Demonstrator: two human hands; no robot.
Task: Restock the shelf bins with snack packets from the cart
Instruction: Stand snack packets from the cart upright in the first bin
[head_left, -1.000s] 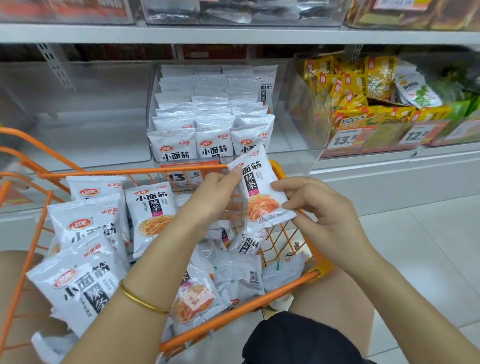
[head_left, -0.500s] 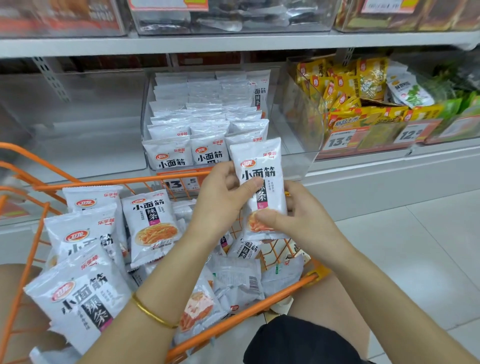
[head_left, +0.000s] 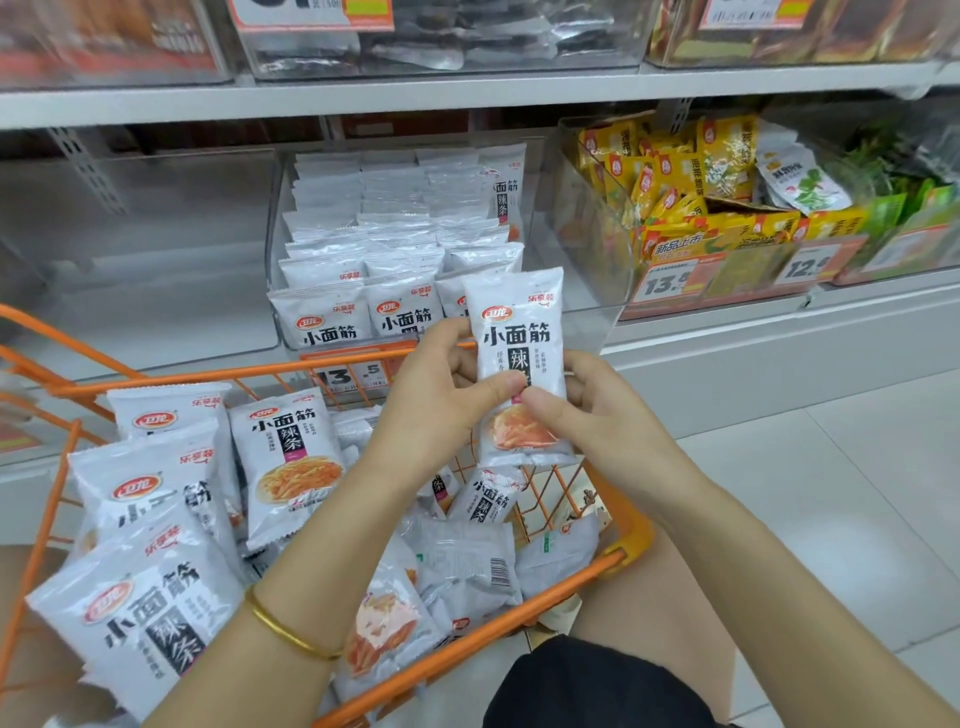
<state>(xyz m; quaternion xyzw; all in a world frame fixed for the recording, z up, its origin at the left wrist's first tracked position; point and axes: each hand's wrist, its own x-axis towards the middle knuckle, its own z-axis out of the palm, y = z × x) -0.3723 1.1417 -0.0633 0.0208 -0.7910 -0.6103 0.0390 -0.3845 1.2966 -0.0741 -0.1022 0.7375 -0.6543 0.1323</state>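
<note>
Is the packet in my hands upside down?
No, the packet stands upright, logo at top, held by left hand and right hand.

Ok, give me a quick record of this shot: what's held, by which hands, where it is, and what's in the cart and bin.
held: packet, upright, label facing camera
left hand: pinches packet's left side
right hand: pinches its right side
position: above cart, in front of bin
cart contents: loose packets, same label
bin contents: standing rows, same label
</note>
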